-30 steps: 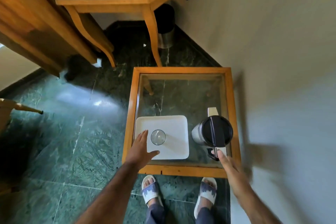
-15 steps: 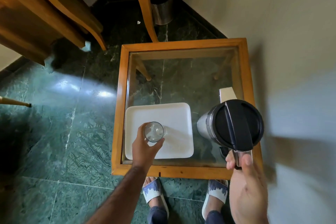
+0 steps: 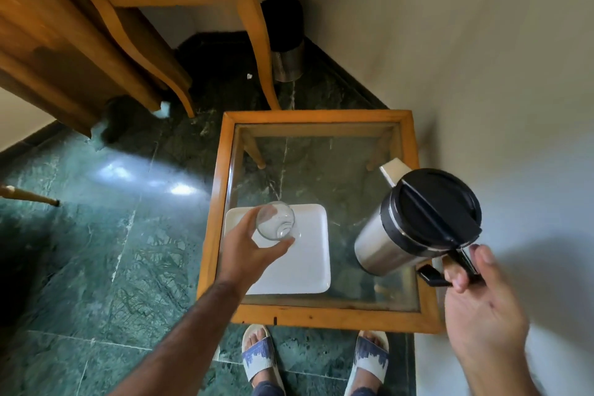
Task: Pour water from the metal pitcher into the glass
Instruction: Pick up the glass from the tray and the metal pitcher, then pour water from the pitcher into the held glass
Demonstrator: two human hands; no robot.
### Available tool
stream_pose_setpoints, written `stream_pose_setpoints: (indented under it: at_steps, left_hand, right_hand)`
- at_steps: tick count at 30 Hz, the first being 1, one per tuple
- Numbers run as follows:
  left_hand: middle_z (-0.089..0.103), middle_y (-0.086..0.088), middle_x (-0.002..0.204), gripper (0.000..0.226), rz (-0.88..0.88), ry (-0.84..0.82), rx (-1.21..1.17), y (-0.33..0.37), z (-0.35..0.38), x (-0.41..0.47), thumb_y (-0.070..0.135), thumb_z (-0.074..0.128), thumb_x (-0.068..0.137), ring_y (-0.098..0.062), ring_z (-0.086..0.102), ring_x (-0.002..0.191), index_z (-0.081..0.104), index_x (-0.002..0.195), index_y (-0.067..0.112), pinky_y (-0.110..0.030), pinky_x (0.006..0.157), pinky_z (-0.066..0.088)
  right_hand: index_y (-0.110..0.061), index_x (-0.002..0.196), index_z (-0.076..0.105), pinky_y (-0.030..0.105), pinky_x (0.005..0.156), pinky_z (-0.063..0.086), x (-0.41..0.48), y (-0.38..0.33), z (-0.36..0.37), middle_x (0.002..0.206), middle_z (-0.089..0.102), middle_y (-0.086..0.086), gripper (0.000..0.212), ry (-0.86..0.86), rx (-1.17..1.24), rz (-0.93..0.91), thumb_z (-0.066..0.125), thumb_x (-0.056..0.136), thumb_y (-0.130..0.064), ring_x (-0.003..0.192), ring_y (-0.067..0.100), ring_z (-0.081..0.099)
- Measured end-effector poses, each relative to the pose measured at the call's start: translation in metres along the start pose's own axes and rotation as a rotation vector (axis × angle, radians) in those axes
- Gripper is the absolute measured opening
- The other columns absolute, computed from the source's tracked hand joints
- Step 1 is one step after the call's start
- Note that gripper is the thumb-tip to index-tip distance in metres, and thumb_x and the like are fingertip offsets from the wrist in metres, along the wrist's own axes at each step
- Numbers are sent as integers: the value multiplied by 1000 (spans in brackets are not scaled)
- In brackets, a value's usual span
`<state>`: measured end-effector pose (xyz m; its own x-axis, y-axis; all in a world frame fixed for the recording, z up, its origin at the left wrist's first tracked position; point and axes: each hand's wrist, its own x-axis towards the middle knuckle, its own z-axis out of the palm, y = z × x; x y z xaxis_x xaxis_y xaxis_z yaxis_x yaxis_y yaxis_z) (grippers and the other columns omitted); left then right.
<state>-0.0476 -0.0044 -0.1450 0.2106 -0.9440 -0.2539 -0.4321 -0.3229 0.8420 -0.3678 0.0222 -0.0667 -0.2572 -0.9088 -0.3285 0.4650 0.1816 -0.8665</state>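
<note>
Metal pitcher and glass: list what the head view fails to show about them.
- Metal pitcher: water level, hidden by its black lid.
- Pitcher handle: mostly covered by the right hand.
- Glass: whether empty, too transparent; the left hand covers its near side.

glass (image 3: 275, 221): 1 | metal pitcher (image 3: 414, 224): 1 | tray (image 3: 305, 267): 1 | table (image 3: 321, 318): 1 | sandals (image 3: 258, 354): 2

The left hand (image 3: 247, 251), open beside the glass (image 3: 276, 224) a second ago, has closed its grip round it, lifted it off the white tray (image 3: 302, 267) and tipped it. The metal pitcher (image 3: 414, 228) has left the bench (image 3: 321, 317); it hangs tilted from the right hand (image 3: 479, 299), body leaning away from that grip toward the glass.
</note>
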Motion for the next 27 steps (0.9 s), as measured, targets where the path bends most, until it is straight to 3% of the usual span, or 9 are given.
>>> stream_pose_setpoints:
  at_steps: [2, 7, 10, 13, 17, 21, 25, 27]
  left_hand:
    - [77, 18, 117, 66, 65, -1, -41, 45, -17, -7, 50, 91, 63, -9, 71, 117, 69, 123, 34, -16, 94, 54]
    - [79, 14, 117, 68, 193, 7, -145, 155, -63, -31, 46, 94, 62, -15, 75, 113, 70, 125, 36, -25, 92, 63]
    - [79, 9, 115, 60, 257, -16, -193, 220, -99, -48, 25, 96, 70, -13, 76, 113, 71, 123, 33, -27, 93, 65]
    - [79, 5, 114, 55, 337, -18, -168, 270, -125, -60, 23, 94, 71, -18, 75, 113, 71, 119, 34, -28, 98, 61]
    - [76, 13, 118, 60, 421, 14, -162, 329, -163, -82, 27, 94, 71, -5, 72, 114, 64, 120, 43, -11, 94, 53]
    - [74, 29, 115, 60, 484, 49, -164, 376, -199, -97, 22, 95, 74, 11, 67, 112, 64, 117, 49, -9, 94, 46]
    - [72, 32, 118, 61, 525, 98, -174, 405, -224, -106, 27, 95, 72, 10, 67, 112, 64, 116, 55, -21, 98, 51]
    - [70, 37, 117, 61, 555, 123, -166, 420, -238, -117, 33, 94, 70, 13, 67, 110, 62, 113, 63, -14, 91, 54]
  right_hand:
    - [-23, 73, 71, 33, 73, 35, -10, -34, 12, 66, 53, -8, 30, -13, -26, -17, 78, 81, -51, 59, 13, 41]
    - [-20, 65, 55, 35, 67, 26, -28, -125, 53, 52, 37, -8, 34, -6, -46, -122, 55, 95, -35, 54, 12, 38]
    - [-1, 71, 45, 34, 61, 25, -45, -188, 85, 51, 32, -7, 42, -83, -74, -151, 58, 91, -36, 51, 12, 33]
    - [-10, 62, 27, 25, 50, 28, -59, -242, 121, 51, 28, -3, 56, -163, -123, -201, 68, 82, -42, 49, 13, 29]
    - [-21, 56, 31, 27, 48, 20, -80, -316, 167, 52, 27, -3, 55, -254, -188, -263, 75, 72, -49, 50, 14, 26]
    - [-23, 55, 34, 39, 56, 16, -97, -376, 208, 51, 29, -3, 55, -332, -339, -306, 75, 72, -56, 51, 17, 26]
    - [-24, 50, 41, 28, 51, 27, -109, -416, 246, 51, 32, -3, 52, -409, -412, -345, 77, 74, -52, 50, 15, 29]
    - [-24, 46, 44, 27, 50, 28, -116, -438, 266, 49, 32, -4, 53, -441, -423, -348, 78, 81, -44, 47, 14, 29]
